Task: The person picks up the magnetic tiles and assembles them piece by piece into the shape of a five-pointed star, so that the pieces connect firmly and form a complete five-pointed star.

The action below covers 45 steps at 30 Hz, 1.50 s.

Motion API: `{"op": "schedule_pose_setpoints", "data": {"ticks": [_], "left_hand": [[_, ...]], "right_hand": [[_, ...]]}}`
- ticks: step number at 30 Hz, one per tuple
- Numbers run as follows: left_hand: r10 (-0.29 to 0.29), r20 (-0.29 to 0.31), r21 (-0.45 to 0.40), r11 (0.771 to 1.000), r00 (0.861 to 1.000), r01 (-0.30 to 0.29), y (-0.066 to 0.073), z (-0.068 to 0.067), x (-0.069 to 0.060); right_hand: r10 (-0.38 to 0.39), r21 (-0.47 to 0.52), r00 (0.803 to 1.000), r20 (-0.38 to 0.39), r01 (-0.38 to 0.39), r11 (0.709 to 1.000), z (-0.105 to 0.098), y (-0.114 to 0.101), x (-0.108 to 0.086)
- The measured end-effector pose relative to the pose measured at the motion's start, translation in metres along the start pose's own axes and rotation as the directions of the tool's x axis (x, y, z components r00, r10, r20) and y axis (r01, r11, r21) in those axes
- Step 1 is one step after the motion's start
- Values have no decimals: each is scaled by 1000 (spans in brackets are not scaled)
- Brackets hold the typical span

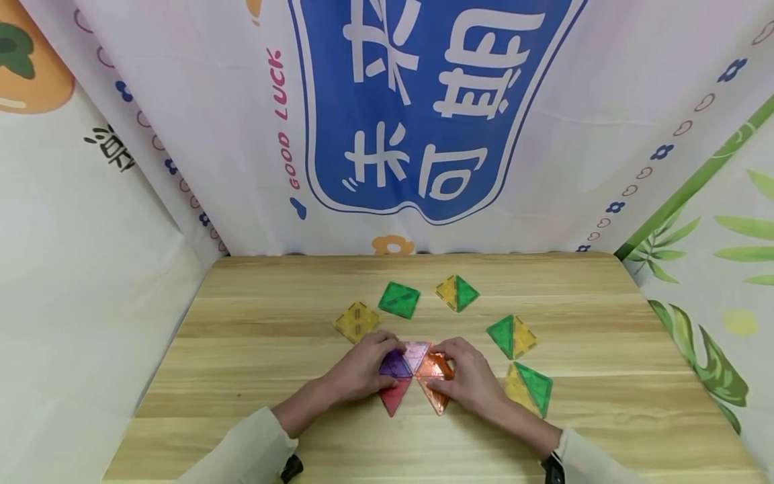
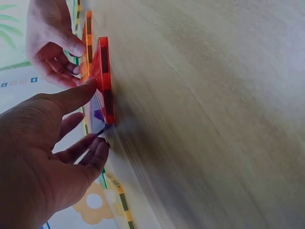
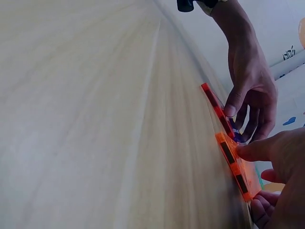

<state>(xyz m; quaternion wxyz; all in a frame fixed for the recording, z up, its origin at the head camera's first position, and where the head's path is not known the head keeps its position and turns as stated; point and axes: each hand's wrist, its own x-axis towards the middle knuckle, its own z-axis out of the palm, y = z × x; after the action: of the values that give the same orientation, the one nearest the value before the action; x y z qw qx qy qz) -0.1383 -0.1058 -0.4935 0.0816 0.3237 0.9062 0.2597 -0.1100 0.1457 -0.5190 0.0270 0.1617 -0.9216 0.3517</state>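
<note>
Several translucent magnetic triangle tiles lie together at the middle of the table, points meeting in a partial ring. My left hand [image 1: 361, 368] holds the left side, fingers at the purple triangle tile [image 1: 394, 366] and thumb on the red triangle tile [image 1: 394, 396]. On the right side, my right hand [image 1: 474, 380] grips two orange triangle tiles, an upper one [image 1: 431, 366] and a lower one [image 1: 435, 396]. Between them at the back sits a pale pink triangle tile [image 1: 416, 352]. In the right wrist view my thumb presses the orange tile [image 3: 237, 168]; the fingertips are partly hidden.
Around the ring's back and right lie more tile pairs: a yellow pair [image 1: 357, 323], a green pair [image 1: 400, 300], and yellow-green pairs at the back [image 1: 465, 294], right [image 1: 502, 336] and near right [image 1: 535, 388]. A printed cloth [image 1: 242, 168] hangs behind the wooden table [image 1: 254, 302].
</note>
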Motion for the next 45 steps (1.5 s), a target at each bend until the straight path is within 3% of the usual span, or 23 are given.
{"op": "schedule_pose_setpoints", "data": {"ticks": [8, 15, 21, 26, 30, 32, 35, 42, 45], "left_hand": [[-4, -27, -158, 987, 1000, 0, -8, 0, 4], [-58, 45, -276, 959, 997, 68, -15, -3, 7], [-50, 92, -385, 919, 995, 82, -21, -4, 11], [-50, 121, -426, 899, 991, 98, -23, -7, 12], [-25, 127, -425, 902, 992, 77, -24, -10, 13], [-14, 123, -421, 905, 992, 65, -25, -11, 13], [-1, 117, -436, 898, 993, 52, -25, -12, 12], [2, 125, -511, 857, 992, 63, -24, -13, 11], [12, 124, -521, 852, 992, 56, -24, -14, 10]], "right_hand": [[-20, 67, 1000, 9, 19, 998, 0, 2, 2], [-43, 151, 997, 63, 33, 988, -1, 9, 4], [-56, 198, 994, 97, 36, 980, -2, 12, 6], [-78, 272, 991, 112, 45, 961, -1, 15, 6], [-101, 329, 987, 123, 56, 943, -3, 17, 6], [-114, 372, 985, 132, 58, 926, -6, 18, 6], [-129, 474, 979, 157, 40, 879, -7, 19, 8], [-192, 645, 964, 184, 29, 764, -7, 25, 11], [-214, 692, 961, 178, 32, 721, -7, 28, 10]]}}
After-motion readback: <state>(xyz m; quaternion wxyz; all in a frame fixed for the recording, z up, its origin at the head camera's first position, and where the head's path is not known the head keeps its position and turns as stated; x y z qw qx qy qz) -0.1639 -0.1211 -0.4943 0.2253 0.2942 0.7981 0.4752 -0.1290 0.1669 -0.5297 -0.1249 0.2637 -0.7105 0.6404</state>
